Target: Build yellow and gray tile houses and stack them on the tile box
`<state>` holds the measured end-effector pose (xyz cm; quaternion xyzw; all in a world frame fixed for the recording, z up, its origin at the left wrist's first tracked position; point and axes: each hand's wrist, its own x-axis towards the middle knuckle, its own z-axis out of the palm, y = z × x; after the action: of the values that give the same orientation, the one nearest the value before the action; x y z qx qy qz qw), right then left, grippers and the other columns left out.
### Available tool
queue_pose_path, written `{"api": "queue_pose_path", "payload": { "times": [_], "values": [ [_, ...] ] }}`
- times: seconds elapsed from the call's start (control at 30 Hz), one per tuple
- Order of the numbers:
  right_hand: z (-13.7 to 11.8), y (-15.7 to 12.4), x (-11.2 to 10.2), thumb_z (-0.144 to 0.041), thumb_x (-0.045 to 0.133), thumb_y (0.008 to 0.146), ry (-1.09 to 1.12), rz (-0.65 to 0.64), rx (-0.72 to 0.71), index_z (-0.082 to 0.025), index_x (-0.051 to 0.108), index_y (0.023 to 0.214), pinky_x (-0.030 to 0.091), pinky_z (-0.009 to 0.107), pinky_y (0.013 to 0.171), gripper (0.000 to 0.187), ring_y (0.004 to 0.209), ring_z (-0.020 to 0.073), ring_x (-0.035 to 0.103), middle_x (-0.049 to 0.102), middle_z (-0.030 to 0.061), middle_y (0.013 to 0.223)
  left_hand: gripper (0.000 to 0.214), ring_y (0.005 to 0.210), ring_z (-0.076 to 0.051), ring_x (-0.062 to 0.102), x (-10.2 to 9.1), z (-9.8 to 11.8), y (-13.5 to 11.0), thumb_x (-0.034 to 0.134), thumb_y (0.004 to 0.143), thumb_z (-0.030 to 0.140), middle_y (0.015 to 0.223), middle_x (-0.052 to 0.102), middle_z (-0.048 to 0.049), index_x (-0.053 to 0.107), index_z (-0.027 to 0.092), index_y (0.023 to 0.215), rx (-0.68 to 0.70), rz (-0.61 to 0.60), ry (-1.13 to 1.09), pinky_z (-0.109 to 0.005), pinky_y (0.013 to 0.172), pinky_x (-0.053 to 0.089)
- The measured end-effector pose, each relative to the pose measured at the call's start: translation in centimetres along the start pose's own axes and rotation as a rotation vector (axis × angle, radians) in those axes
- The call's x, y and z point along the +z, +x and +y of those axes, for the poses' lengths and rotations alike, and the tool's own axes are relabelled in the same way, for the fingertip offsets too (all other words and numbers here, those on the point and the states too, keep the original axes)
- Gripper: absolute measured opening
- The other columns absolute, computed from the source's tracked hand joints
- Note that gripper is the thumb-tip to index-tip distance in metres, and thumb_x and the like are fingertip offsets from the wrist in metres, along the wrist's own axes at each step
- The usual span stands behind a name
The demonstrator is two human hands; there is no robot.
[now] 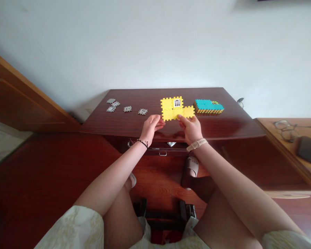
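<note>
A flat piece of joined yellow toothed tiles [175, 109], one with a white arched window, lies on the dark wooden table [223, 124]. My left hand [151, 127] pinches its lower left edge with fingers closed. My right hand [190, 128] grips its lower right part, fingers closed on a yellow tile. A stack of tiles with a teal top [208, 106] sits just right of the yellow piece. Several loose grey tiles [124, 107] lie to the left on the table.
A white wall rises behind the table. A wooden door or panel [20, 100] stands at the left. On a lighter surface at the right lie glasses [283, 129] and a dark case [309, 150]. My knees and sandalled feet [189, 169] are below, over a red-brown floor.
</note>
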<state>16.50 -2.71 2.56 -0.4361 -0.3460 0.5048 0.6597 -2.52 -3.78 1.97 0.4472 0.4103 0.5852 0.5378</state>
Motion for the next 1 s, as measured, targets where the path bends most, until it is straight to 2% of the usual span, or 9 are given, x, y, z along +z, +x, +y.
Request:
{"api": "queue_pose_path", "payload": {
  "times": [0.2, 0.4, 0.67, 0.8, 1.0],
  "values": [
    [-2.5, 3.8, -3.5, -0.025, 0.100, 0.071, 0.065, 0.198, -0.064, -0.024, 0.062, 0.091, 0.059, 0.015, 0.062, 0.044, 0.081, 0.0109, 0.076, 0.076, -0.0022, 0.092, 0.035, 0.091, -0.019, 0.078, -1.3, 0.4, 0.2, 0.080, 0.098, 0.051, 0.099, 0.081, -0.0088, 0.073, 0.018, 0.107, 0.023, 0.015, 0.074, -0.031, 0.087, 0.063],
    [-4.6, 7.1, -6.7, -0.011, 0.091, 0.081, 0.105, 0.373, -0.051, -0.022, 0.060, 0.089, 0.056, 0.008, 0.054, 0.034, 0.071, 0.0071, 0.072, 0.074, -0.0028, 0.087, 0.035, 0.087, -0.018, 0.077, -1.6, -0.1, 0.8, 0.081, 0.096, 0.052, 0.097, 0.081, -0.0084, 0.074, 0.018, 0.104, 0.013, 0.020, 0.115, -0.030, 0.083, 0.062],
    [-5.0, 9.8, -9.7, -0.013, 0.089, 0.085, 0.046, 0.448, -0.065, -0.022, 0.058, 0.091, 0.049, 0.006, 0.048, 0.033, 0.071, 0.0069, 0.070, 0.072, -0.0028, 0.087, 0.031, 0.086, -0.017, 0.077, -1.8, -0.5, 1.1, 0.081, 0.095, 0.048, 0.095, 0.081, -0.0078, 0.075, 0.018, 0.102, -0.007, 0.026, 0.113, -0.029, 0.083, 0.061],
    [-5.0, 11.1, -10.6, -0.015, 0.086, 0.089, 0.065, 0.478, -0.054, -0.024, 0.055, 0.097, 0.052, 0.006, 0.048, 0.033, 0.070, 0.0069, 0.069, 0.068, -0.0053, 0.082, 0.032, 0.086, -0.017, 0.077, -1.9, -0.5, 1.1, 0.082, 0.095, 0.048, 0.096, 0.080, -0.0079, 0.076, 0.018, 0.102, -0.006, 0.015, 0.117, -0.030, 0.084, 0.061],
    [-4.7, 12.8, -11.0, -0.010, 0.077, 0.095, 0.108, 0.526, -0.041, -0.022, 0.059, 0.106, 0.059, 0.010, 0.054, 0.024, 0.071, 0.0076, 0.070, 0.067, -0.0039, 0.084, 0.032, 0.088, -0.017, 0.076, -1.9, -0.5, 1.0, 0.081, 0.095, 0.049, 0.097, 0.080, -0.0080, 0.075, 0.018, 0.103, -0.004, 0.010, 0.124, -0.030, 0.085, 0.061]
  ]
}}
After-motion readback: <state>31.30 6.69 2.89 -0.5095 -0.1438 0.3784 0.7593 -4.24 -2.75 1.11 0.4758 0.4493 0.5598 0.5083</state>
